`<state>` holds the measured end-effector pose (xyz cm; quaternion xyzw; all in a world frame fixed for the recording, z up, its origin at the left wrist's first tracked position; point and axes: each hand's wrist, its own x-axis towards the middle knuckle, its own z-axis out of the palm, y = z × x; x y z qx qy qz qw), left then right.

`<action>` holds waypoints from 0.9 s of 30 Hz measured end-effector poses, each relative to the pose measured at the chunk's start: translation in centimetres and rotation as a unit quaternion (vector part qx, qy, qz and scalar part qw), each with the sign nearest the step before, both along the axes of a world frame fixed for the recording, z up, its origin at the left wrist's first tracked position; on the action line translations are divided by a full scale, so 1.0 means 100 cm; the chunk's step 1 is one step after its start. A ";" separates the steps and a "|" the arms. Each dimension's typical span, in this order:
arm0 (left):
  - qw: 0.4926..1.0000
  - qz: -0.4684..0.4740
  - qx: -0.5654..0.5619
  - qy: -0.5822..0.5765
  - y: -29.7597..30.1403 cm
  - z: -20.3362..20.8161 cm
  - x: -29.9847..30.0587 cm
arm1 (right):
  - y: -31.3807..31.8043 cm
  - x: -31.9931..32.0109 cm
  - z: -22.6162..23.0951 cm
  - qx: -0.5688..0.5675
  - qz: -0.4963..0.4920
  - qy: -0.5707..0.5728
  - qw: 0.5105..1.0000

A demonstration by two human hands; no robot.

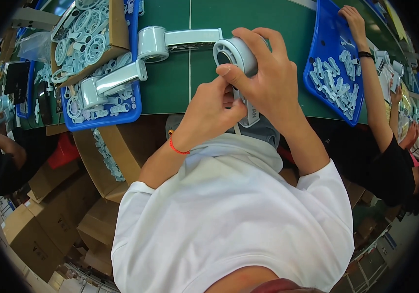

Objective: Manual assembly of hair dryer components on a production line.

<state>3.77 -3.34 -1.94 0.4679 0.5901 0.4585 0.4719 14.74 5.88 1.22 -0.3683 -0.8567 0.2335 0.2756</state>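
Note:
Above my lap, at the near edge of the table, I hold a pale blue plastic housing (241, 52) with a round drum-shaped head and a straight handle, like a hair dryer or hand fan. My right hand (275, 80) is wrapped over the head, its thumb at the ring-shaped open end. My left hand (212, 110) closes on the handle just below the head; its fingertips are partly hidden. A similar housing (153, 43) lies on the table beyond my left hand, its handle pointing right. Another housing (92, 92) rests on small parts in the left blue tray.
The left blue tray (116, 119) carries a cardboard box (118, 29) full of pale blue rings and parts. Small clips fill part of the right blue tray (317, 31), where a co-worker's hand (352, 20) touches the rim. Open cartons (97, 161) stand below the table at left.

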 end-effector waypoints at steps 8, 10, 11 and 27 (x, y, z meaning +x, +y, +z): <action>0.979 -0.018 -0.005 -0.205 -0.009 -0.016 0.001 | 0.010 0.006 -0.007 -0.023 -0.009 0.045 0.999; 0.965 -0.024 -0.017 -0.260 -0.006 -0.017 -0.001 | 0.013 0.007 -0.009 -0.040 -0.010 0.048 0.998; 0.949 -0.028 -0.031 -0.314 -0.007 -0.017 -0.002 | 0.013 0.007 -0.010 -0.049 -0.015 0.064 0.997; 0.997 0.081 0.015 -0.005 -0.007 -0.028 0.003 | 0.004 0.028 -0.024 -0.492 0.164 0.161 0.840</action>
